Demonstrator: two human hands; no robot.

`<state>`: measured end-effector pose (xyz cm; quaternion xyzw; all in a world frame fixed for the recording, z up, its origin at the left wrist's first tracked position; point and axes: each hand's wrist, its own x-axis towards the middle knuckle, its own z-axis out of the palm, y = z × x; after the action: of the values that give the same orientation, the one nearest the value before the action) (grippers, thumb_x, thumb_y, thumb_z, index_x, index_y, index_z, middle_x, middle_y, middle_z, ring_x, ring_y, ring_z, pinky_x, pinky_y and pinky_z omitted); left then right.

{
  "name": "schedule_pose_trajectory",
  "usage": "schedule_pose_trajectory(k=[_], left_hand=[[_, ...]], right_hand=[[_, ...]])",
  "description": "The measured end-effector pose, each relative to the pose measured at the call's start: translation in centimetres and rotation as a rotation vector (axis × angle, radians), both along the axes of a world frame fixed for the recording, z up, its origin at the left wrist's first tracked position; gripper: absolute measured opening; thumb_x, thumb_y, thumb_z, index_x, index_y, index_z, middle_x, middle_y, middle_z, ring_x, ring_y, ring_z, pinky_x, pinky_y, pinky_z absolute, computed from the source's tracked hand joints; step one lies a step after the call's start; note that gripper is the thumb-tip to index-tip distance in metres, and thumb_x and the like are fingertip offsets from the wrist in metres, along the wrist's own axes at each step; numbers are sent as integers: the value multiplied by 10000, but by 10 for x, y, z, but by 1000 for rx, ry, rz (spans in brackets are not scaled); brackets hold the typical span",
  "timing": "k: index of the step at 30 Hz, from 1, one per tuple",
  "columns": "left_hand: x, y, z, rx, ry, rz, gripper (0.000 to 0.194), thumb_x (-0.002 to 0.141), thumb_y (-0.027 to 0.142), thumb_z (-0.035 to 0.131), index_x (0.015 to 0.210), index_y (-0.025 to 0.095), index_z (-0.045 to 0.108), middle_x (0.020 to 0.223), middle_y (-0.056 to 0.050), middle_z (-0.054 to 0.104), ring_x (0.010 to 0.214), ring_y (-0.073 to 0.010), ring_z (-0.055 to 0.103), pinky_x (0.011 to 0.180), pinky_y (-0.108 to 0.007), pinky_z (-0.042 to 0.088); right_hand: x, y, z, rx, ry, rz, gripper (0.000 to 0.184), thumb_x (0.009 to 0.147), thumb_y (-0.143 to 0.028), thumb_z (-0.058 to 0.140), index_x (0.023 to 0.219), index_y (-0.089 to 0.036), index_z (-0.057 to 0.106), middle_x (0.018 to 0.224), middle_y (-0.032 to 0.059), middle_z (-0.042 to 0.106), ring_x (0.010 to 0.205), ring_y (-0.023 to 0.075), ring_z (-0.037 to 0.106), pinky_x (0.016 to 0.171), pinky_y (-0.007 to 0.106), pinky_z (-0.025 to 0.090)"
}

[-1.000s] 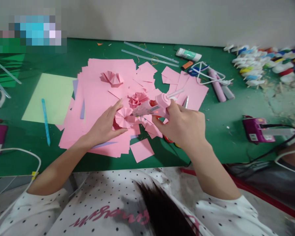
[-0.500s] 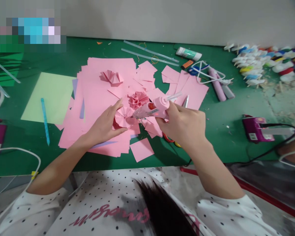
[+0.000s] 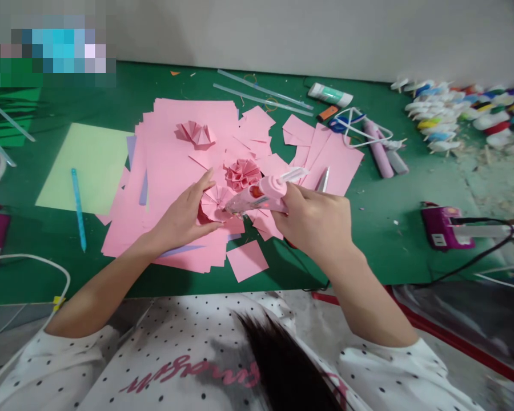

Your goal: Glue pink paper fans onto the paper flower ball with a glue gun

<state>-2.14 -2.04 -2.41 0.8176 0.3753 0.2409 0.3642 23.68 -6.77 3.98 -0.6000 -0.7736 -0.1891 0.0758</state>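
Observation:
My left hand point(image 3: 184, 214) is curled around the left side of a round pleated pink paper rosette point(image 3: 216, 204), thumb and fingers at its edge. In my right hand point(image 3: 317, 220) is a pink hot glue gun point(image 3: 263, 195), its nozzle pointing left at the rosette's pleats near the centre. A glue stick pokes out of the gun's back. Just behind the rosette sits a ruffled pink paper flower point(image 3: 243, 173). Farther back, a folded pink paper fan point(image 3: 196, 134) lies on a stack of pink sheets point(image 3: 171, 165).
Pink paper squares point(image 3: 247, 261) lie around the stack. A pale green sheet point(image 3: 89, 171) with a blue pen point(image 3: 79, 211) is at left. Partly hidden scissors point(image 3: 323, 180), a glue tube point(image 3: 330, 95), glue sticks point(image 3: 263, 100) and purple power blocks point(image 3: 441, 226) are on the green table point(image 3: 368, 251).
My right hand has shifted the glue gun slightly left, bringing its nozzle farther over the rosette. My left hand keeps its place. At the far right, another person's arm has drawn mostly out of view.

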Motion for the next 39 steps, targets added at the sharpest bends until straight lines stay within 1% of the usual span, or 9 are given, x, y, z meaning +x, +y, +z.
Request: schedule_pose_trajectory(k=[5,7,10,12,19,23,28,34,39], left_hand=[[0,0,-3,-15,-16,12,1134,885,514,796,1719,316,53,1726,-190,388,1519,-375,527,1218,-553,490],[0,0,-4,-23,-25,17,1134,889,539,777,1718,295,44,1697,-206,428,1507,-379,538,1204,-566,498],[0,0,-5,-29,-32,26,1140,886,531,770,1718,270,37,1640,-216,500,1499,-381,544,1194,-585,502],[0,0,-4,-33,-33,29,1138,886,503,771,1720,286,28,1633,-203,511,1502,-374,542,1199,-586,499],[-1,-1,-5,-20,-19,29,1161,879,472,784,1722,317,1,1640,-188,513,1506,-370,539,1207,-589,489],[-2,0,-7,-14,-22,18,1169,881,463,787,1723,314,-9,1650,-188,502,1507,-368,537,1206,-583,491],[-1,0,-6,-4,-27,17,1143,890,453,777,1724,303,10,1638,-193,513,1498,-366,546,1199,-574,500],[0,0,-2,-17,-21,22,1137,889,489,771,1722,300,21,1677,-192,470,1485,-363,562,1195,-560,508],[0,0,-1,-20,-13,19,1128,889,500,773,1722,299,39,1688,-192,454,1508,-371,539,1207,-558,499]], right_hand=[[-14,4,-1,-25,33,10,247,813,-141,546,973,-158,733,583,15,629,514,138,472,534,289,180],[-19,8,1,-51,62,4,294,812,-118,529,1015,-158,738,595,16,641,522,132,472,539,283,185],[-26,13,5,-61,88,-19,336,824,-118,511,1065,-166,740,623,23,667,535,131,483,545,276,193],[-28,15,7,-62,89,-31,347,837,-123,498,1080,-171,740,644,33,685,547,139,500,547,278,202],[-23,15,4,-65,92,-72,287,871,-151,511,1073,-181,713,678,33,685,571,141,509,550,284,210],[-23,14,3,-58,94,-93,249,923,-248,522,1069,-179,711,692,34,685,576,141,507,554,282,207],[-29,12,5,-34,99,-97,244,895,-299,538,983,-171,727,659,47,689,543,145,485,546,284,188],[-31,9,4,-50,129,-58,211,878,-245,545,942,-179,734,637,49,692,537,142,482,536,275,201],[-27,6,4,-35,99,-60,251,844,-154,527,955,-187,749,594,14,649,520,127,450,535,277,190]])
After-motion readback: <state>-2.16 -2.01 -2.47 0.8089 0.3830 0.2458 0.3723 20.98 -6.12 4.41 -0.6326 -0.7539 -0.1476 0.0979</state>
